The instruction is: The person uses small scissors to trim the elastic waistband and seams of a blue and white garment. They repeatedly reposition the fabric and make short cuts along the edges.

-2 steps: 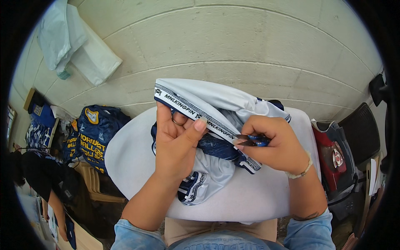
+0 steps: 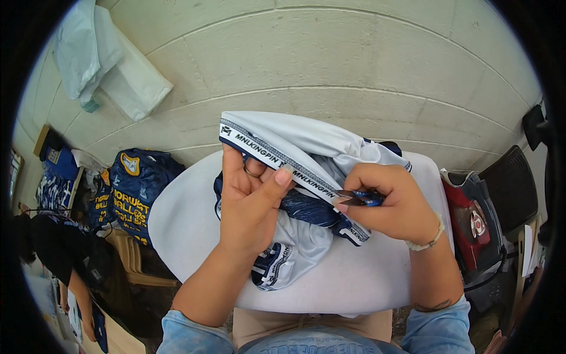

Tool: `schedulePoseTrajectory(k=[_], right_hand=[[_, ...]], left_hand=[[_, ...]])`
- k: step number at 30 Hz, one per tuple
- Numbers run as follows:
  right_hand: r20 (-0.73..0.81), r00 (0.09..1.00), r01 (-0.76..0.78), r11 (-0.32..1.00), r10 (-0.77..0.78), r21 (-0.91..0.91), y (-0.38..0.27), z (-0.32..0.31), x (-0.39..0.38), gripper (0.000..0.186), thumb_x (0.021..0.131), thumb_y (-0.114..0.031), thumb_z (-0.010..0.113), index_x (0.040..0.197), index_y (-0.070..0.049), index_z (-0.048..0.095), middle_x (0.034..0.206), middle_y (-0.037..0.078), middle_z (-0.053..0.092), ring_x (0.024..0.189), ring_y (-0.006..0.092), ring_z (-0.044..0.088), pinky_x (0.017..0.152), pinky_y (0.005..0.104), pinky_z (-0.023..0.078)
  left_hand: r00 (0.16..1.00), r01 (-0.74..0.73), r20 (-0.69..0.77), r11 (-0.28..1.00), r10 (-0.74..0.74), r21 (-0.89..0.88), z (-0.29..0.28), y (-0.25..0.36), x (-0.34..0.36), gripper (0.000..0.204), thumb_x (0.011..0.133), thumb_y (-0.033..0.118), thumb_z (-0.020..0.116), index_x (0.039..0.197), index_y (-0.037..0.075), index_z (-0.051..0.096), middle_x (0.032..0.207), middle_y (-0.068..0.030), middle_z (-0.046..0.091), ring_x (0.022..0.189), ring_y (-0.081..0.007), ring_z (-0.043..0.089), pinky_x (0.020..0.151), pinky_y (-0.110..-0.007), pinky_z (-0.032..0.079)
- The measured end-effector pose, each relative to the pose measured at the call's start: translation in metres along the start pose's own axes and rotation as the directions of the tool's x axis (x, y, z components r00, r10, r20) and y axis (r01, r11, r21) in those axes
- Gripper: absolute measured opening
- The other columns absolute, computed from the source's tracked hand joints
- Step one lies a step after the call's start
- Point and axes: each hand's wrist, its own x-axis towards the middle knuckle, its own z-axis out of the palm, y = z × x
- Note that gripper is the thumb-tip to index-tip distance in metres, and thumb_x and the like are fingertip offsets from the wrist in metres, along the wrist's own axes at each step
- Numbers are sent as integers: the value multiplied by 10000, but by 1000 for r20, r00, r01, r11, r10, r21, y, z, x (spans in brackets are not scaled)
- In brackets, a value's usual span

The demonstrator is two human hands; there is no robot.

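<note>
My left hand (image 2: 252,206) pinches the printed band of a white and navy garment (image 2: 306,127) between thumb and fingers, pulling it into a slanted strip. A ring shows on one of its fingers. In my right hand (image 2: 396,203) is a pair of small thread snips (image 2: 367,198) with blue handles and dark blades. The blade tips are right at the band's edge, beside my right thumb. The band (image 2: 253,147) runs from upper left down toward the snips. Beneath my hands, the rest of the garment lies bunched on a white padded surface.
The white padded board (image 2: 188,218) ends close to my lap. A pale block wall (image 2: 283,59) rises behind it, with plastic bags (image 2: 112,65) hanging left. Navy printed jerseys (image 2: 138,189) and another person (image 2: 59,253) are at left. A red bag (image 2: 469,218) and black chair (image 2: 513,183) stand right.
The band has shifted very slightly to the right, and the snips in my right hand have moved a touch the same way. Both hands keep their holds.
</note>
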Motion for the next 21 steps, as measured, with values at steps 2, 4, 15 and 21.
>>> schedulePoseTrajectory(k=[2, 4, 15, 21], right_hand=[[31, 999, -33, 999, 32, 35, 0, -4, -1, 138, 769, -32, 743, 767, -35, 604, 690, -25, 547, 622, 39, 442, 549, 216, 339], [95, 992, -95, 993, 88, 73, -1, -9, 0, 146, 776, -49, 749, 764, -39, 604, 679, -35, 534, 622, 39, 433, 548, 222, 332], [-338, 940, 53, 999, -48, 4, -11, 19, 7, 344, 780, -230, 794, 999, -44, 605, 764, 30, 587, 631, 86, 521, 566, 236, 437], [-232, 962, 66, 946, -145, -318, -20, 16, 2, 343, 718, -130, 834, 977, -12, 644, 873, 59, 659, 689, 93, 569, 599, 225, 457]], left_hand=[[1000, 9, 12, 1000, -9, -22, 0, 0, 0, 659, 888, -25, 583, 1445, 128, 265, 1166, -43, 578, 1062, -150, 597, 878, -303, 530], [1000, 27, 16, 999, -26, -33, -1, 1, 2, 715, 886, -44, 597, 1469, 111, 215, 1205, -77, 561, 1069, -152, 591, 877, -297, 518], [999, 19, 50, 999, -21, 29, -1, 0, 4, 729, 861, -115, 593, 1458, 41, 205, 1162, -124, 591, 1062, -186, 612, 899, -313, 537], [995, -11, 94, 1000, 10, 6, -1, -1, 2, 765, 842, -149, 584, 1465, 47, 186, 1153, -125, 592, 1079, -192, 608, 908, -313, 532]])
